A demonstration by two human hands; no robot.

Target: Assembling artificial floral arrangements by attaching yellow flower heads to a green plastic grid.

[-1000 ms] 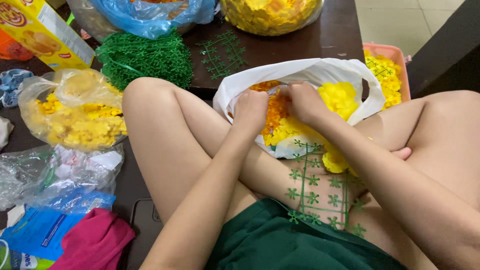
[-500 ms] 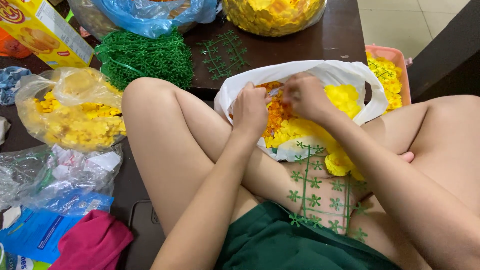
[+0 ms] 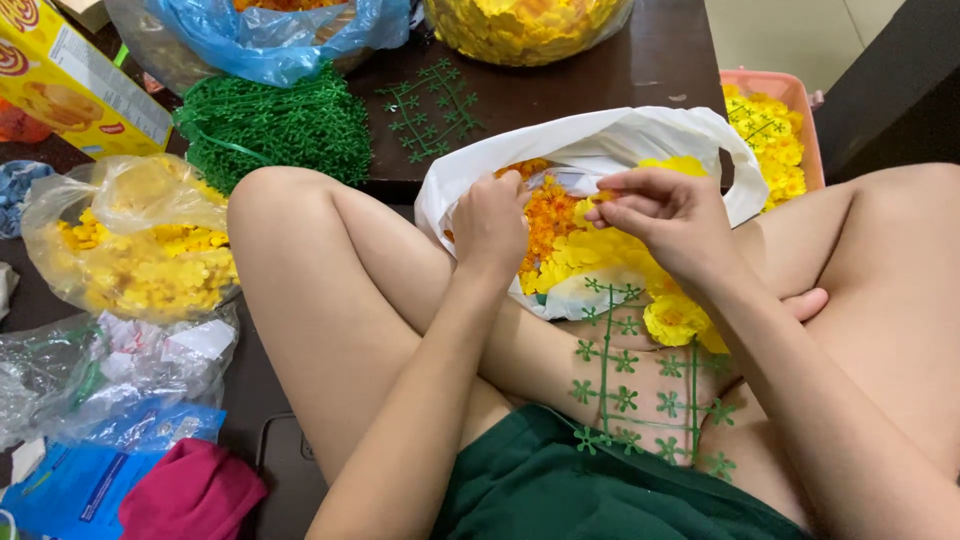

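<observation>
Both hands worked inside the white bag [image 3: 600, 150] resting on the lap. Left hand [image 3: 490, 225] closed on orange petals [image 3: 548, 215]; right hand [image 3: 665, 215] pinched a yellow petal [image 3: 603, 196]. Bag rim touched the table [image 3: 600, 85] edge.

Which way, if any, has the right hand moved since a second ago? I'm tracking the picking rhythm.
Yes. The right hand has lifted out of the flowers and drifted right, toward the far rim of the white bag.
</observation>
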